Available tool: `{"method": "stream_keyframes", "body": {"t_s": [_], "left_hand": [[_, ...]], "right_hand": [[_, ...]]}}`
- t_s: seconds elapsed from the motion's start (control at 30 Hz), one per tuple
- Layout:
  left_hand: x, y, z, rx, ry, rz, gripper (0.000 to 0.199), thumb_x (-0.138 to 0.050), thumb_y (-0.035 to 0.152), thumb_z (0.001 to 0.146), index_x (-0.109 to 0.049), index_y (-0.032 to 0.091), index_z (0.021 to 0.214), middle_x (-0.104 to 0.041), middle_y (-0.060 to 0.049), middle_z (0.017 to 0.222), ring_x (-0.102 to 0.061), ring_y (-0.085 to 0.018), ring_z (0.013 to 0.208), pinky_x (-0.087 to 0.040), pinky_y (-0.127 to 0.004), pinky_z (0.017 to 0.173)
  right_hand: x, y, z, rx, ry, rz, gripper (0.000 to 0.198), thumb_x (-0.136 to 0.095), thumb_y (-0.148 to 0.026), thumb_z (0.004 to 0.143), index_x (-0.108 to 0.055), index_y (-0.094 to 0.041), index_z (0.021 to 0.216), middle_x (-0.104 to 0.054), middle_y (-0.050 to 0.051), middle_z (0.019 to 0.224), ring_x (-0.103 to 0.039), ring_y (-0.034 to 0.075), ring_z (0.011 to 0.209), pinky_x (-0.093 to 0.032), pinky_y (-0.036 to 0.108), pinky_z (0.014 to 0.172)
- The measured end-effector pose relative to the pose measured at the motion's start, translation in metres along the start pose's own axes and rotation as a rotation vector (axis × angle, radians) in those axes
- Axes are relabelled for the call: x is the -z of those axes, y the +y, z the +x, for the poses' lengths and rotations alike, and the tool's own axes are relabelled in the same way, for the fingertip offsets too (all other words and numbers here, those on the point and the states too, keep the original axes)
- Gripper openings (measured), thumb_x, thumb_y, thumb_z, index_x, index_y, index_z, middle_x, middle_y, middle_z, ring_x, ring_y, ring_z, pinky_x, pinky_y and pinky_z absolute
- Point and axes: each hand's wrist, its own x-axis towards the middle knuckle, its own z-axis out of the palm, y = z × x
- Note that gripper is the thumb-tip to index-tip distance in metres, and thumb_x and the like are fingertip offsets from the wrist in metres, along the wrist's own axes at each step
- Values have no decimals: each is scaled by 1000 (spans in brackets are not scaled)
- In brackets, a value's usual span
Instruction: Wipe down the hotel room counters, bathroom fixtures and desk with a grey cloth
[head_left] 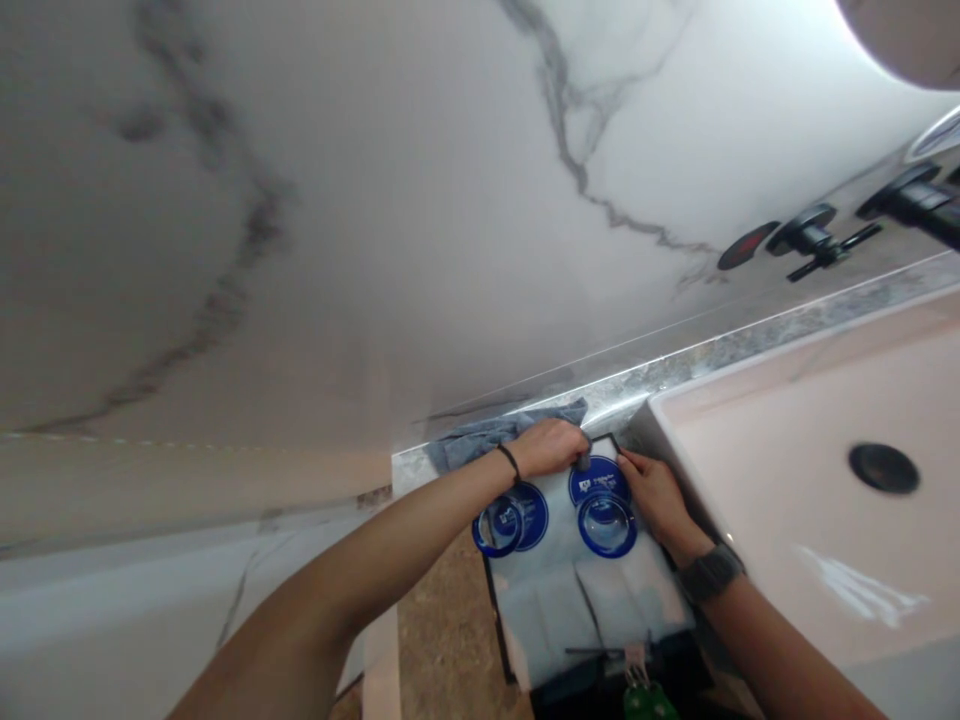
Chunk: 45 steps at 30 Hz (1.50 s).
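Marbled wall point(405, 220) rises behind a brown stone tabletop point(439, 640), where a dark-rimmed white tray point(497, 615) sits between my forearms. On the tray are two blue-edged glasses, a left glass point(499, 527) and a right glass point(607, 525), each overlapping a blue disc, the left disc point(535, 515) and the right disc point(598, 480); I cannot tell whether either glass stands on its disc. My left hand point(551, 447) reaches over the far edge, its grip closed around a bit of grey cloth point(583, 460). My right hand point(658, 500) has its fingertips at the far right edge of the tray; whether that grip pinches or merely rests, I cannot tell. Behind my left hand lies a crumpled grey towel point(469, 445). Just right of the tray stands a pale basin point(787, 460) with a black drain point(883, 468), beneath black taps point(814, 235).
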Motion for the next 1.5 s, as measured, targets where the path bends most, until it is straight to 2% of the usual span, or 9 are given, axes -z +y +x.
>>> {"method": "stream_keyframes", "body": {"t_s": [0.13, 0.27, 0.4, 0.6, 0.9, 1.03, 1.2, 1.33, 1.5], "left_hand": [[2, 15, 33, -22, 60, 13, 20, -52, 16, 86, -72, 19, 87, -71, -5, 91, -65, -19, 87, -46, -26, 71], [6, 29, 56, -1, 112, 49, 24, -47, 19, 90, -71, 17, 89, -71, -8, 94, -66, -21, 88, -47, -28, 70], [6, 32, 55, -77, 82, 25, 18, -51, 17, 88, -69, 18, 88, -72, -6, 91, -67, -19, 87, -47, -26, 70], [1, 30, 46, -172, 54, 86, 18, -49, 15, 88, -68, 17, 85, -72, -7, 89, -68, -19, 83, -49, -25, 65], [-4, 42, 52, 177, 111, 57, 24, -49, 18, 85, -66, 12, 100, -72, -15, 94, -70, -27, 89, -55, -34, 73], [2, 33, 40, 185, 41, 63, 22, -51, 16, 80, -70, 14, 91, -72, -15, 91, -70, -27, 88, -54, -32, 70], [8, 17, 1, 141, -102, 30, 20, -54, 13, 78, -72, 17, 84, -73, -10, 88, -68, -25, 85, -49, -30, 70], [2, 27, -14, 61, -197, 19, 21, -57, 7, 74, -74, 18, 79, -73, -7, 82, -66, -22, 80, -46, -27, 70], [-11, 39, -9, -47, -325, 7, 11, -69, 13, 68, -76, 19, 73, -72, -4, 71, -64, -20, 69, -42, -25, 58]], "right_hand": [[2, -2, -1, 7, -14, 45, 59, -50, -53, 78, -69, -7, 109, -71, 15, 105, -65, 31, 96, -52, 40, 83], [2, -2, -2, 8, -37, 73, 52, -53, -53, 77, -72, -8, 93, -72, 11, 83, -64, 27, 81, -50, 35, 69], [1, -3, -3, -6, -33, 117, 50, -52, -52, 77, -71, -9, 93, -71, 9, 80, -63, 25, 76, -49, 34, 66], [-2, -3, -5, -4, -41, 202, 51, -54, -53, 79, -71, -12, 103, -72, 10, 96, -64, 29, 92, -51, 38, 80], [-4, 9, -2, -25, -4, 207, 62, -54, -56, 77, -68, -9, 114, -71, 13, 105, -65, 30, 99, -51, 43, 89], [-2, 10, 0, -31, -10, 184, 65, -56, -57, 74, -68, -7, 114, -70, 15, 108, -64, 32, 102, -51, 44, 90], [0, 9, 1, -23, 3, 137, 61, -56, -55, 76, -68, -9, 114, -69, 14, 111, -63, 32, 105, -50, 44, 92], [1, 4, 0, 17, -9, 93, 58, -53, -52, 78, -70, -7, 111, -69, 15, 111, -64, 32, 104, -50, 44, 93], [1, 3, 1, 15, -16, 64, 63, -51, -52, 77, -67, -4, 115, -68, 16, 113, -65, 32, 102, -52, 43, 89]]}}
